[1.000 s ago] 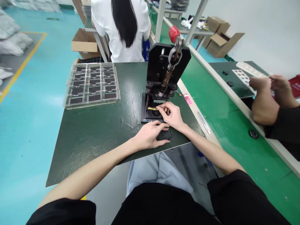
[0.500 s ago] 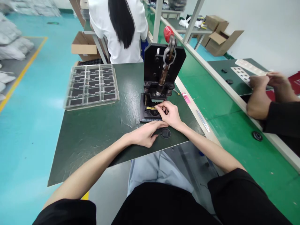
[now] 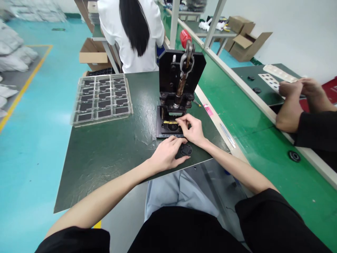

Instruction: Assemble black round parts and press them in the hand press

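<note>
My right hand (image 3: 191, 129) is pinched over the base of a black hand press (image 3: 177, 84), fingertips on a small yellow strip (image 3: 170, 122) lying in the fixture. What else the pinch holds is too small to make out. My left hand (image 3: 167, 153) rests on the dark green mat (image 3: 110, 140) just in front of the press, thumb and fingers closed round the edge of a small round black part (image 3: 186, 149). The press lever with its red knob (image 3: 185, 36) stands raised.
A clear plastic tray (image 3: 102, 98) of dark rectangular parts lies at the mat's back left. A person in white stands beyond the mat. Another person's hands (image 3: 295, 95) work at the right, across the green bench (image 3: 252, 123). Cardboard boxes stand further back.
My left hand has slid right and closed on the round black part. My right hand stays at the press fixture. The view has shifted slightly.
</note>
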`<state>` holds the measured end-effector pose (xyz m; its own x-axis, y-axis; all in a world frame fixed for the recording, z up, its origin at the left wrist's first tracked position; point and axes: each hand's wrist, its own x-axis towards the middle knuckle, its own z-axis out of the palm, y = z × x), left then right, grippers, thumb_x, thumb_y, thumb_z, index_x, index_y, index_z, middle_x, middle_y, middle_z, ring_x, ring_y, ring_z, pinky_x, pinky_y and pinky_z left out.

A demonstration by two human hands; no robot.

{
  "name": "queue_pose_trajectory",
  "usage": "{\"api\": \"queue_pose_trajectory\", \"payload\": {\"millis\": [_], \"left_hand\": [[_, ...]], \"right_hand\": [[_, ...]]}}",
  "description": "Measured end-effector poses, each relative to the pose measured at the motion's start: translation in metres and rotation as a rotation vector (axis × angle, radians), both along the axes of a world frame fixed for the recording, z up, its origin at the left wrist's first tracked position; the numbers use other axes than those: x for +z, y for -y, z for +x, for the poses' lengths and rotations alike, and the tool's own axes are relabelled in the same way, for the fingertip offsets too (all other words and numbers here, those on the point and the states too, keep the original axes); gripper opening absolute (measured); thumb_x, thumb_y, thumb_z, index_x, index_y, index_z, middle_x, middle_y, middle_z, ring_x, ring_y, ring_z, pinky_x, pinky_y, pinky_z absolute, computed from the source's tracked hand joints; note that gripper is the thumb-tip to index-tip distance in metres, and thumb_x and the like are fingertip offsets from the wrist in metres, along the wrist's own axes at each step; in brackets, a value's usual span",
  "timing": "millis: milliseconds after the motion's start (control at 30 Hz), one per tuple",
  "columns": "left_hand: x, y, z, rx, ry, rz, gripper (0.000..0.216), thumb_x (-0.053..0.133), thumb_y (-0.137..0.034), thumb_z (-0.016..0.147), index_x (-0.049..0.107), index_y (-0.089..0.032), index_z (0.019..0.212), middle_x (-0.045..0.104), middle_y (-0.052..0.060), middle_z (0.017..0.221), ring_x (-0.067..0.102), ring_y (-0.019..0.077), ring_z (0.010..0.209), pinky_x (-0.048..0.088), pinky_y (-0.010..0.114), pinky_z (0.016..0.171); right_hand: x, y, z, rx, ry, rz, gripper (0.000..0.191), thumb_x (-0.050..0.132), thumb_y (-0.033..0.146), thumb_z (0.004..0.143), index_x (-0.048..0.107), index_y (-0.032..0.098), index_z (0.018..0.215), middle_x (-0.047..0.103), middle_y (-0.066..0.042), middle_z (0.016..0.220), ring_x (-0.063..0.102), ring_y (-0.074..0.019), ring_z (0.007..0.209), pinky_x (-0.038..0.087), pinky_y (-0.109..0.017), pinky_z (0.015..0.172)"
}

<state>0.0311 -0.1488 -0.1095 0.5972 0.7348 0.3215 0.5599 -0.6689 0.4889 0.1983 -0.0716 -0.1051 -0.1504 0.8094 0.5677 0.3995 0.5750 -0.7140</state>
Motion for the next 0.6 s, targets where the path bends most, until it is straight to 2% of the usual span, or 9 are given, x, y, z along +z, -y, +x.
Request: {"api": "queue_pose_trajectory", "payload": {"millis": [167,333,433,600], "left_hand": [[0.0,0.003,0.0,-0.015,0.017,-0.012,0.047,0.069,-0.044,0.094,0.056,-0.018,0.131,0.069,0.011,0.113,0.067,0.0267,0.11,0.059,0.042,0.096],[-0.001,0.004,0.001,-0.01,0.015,-0.037,0.048,0.068,-0.044,0.095,0.057,-0.018,0.133,0.067,0.012,0.114,0.067,0.0262,0.109,0.059,0.041,0.095],[-0.001,0.004,0.002,0.006,0.01,-0.052,0.047,0.068,-0.044,0.094,0.058,-0.018,0.131,0.068,0.011,0.112,0.067,0.0264,0.108,0.059,0.041,0.095],[0.0,0.004,0.003,-0.005,0.014,-0.081,0.045,0.069,-0.043,0.094,0.057,-0.017,0.13,0.071,0.011,0.115,0.066,0.0265,0.107,0.059,0.042,0.094]], "right_hand": [[0.01,0.03,0.031,-0.052,-0.148,-0.137,0.034,0.067,0.051,0.097,0.061,0.021,0.082,0.068,-0.003,0.076,0.063,-0.0147,0.065,0.051,-0.028,0.062],[0.0,0.078,0.066,-0.076,-0.097,-0.362,0.038,0.07,0.054,0.094,0.061,0.021,0.076,0.063,0.0,0.064,0.055,-0.0124,0.055,0.045,-0.025,0.053],[-0.005,0.092,0.072,-0.059,-0.027,-0.392,0.035,0.068,0.048,0.096,0.064,0.02,0.076,0.064,-0.001,0.065,0.054,-0.0121,0.055,0.044,-0.025,0.054],[-0.003,0.092,0.065,-0.016,0.092,-0.374,0.031,0.063,0.04,0.099,0.069,0.019,0.077,0.065,-0.001,0.066,0.043,-0.0095,0.049,0.035,-0.025,0.048]]}}
